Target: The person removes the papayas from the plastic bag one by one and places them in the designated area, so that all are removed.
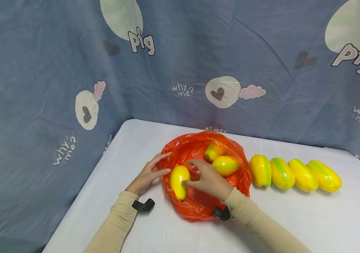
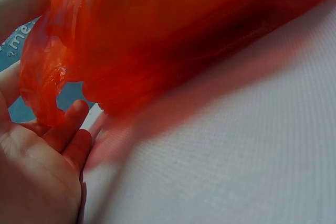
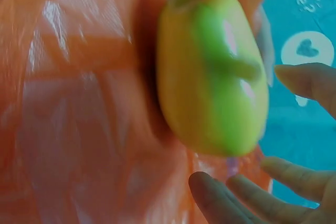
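Note:
On the table lies a red plastic bag [image 1: 195,211] with its mouth spread wide. My left hand [image 1: 147,175] touches the left rim, thumb and fingers spread; in the left wrist view a fold of the red bag [image 2: 44,85] hangs among its fingers. Over the bag, my right hand [image 1: 210,179] is spread beside a glossy yellow-green papaya [image 1: 179,181] at the bag's left side. The right wrist view shows a papaya [image 3: 212,77] with a gap between it and my fingertips [image 3: 202,184]. Two more papayas, one yellow [image 1: 225,166] and one partly hidden [image 1: 213,151], lie inside the bag.
Several papayas stand in a row right of the bag, the nearest papaya [image 1: 260,171] close to its rim. A white cloth [image 1: 294,221] covers the table. Behind it hangs a blue printed curtain [image 1: 167,66].

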`<state>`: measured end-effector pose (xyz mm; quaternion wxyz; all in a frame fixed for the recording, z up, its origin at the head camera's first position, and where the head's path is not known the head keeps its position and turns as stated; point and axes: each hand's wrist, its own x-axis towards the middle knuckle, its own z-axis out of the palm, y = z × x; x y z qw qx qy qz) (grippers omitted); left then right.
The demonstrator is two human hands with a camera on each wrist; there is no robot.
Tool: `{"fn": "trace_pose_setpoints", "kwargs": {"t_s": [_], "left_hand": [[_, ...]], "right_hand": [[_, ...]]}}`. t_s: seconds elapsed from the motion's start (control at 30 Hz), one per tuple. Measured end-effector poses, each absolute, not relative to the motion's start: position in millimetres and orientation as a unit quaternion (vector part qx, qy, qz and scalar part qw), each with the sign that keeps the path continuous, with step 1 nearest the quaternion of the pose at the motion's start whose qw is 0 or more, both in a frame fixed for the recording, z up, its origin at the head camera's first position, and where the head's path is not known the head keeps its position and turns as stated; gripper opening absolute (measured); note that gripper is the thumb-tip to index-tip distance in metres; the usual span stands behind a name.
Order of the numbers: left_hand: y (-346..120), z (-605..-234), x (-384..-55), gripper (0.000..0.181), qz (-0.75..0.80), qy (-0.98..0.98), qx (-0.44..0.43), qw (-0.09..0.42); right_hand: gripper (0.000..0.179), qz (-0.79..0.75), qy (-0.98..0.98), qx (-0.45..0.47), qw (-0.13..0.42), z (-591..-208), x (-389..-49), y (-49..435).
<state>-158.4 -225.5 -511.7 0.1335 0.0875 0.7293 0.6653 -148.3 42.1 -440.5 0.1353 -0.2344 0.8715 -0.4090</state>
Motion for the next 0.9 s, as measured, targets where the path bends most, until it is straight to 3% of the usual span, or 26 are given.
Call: {"fn": "trace_pose_setpoints", "kwargs": {"t_s": [0.9], "left_hand": [[-226.0, -514.3, -159.2, 0.057, 0.662, 0.732, 0.094, 0.131]], "right_hand": [[0.074, -0.384, 0.871, -0.263, 0.156, -451.4, -146.1, 19.7]]}}
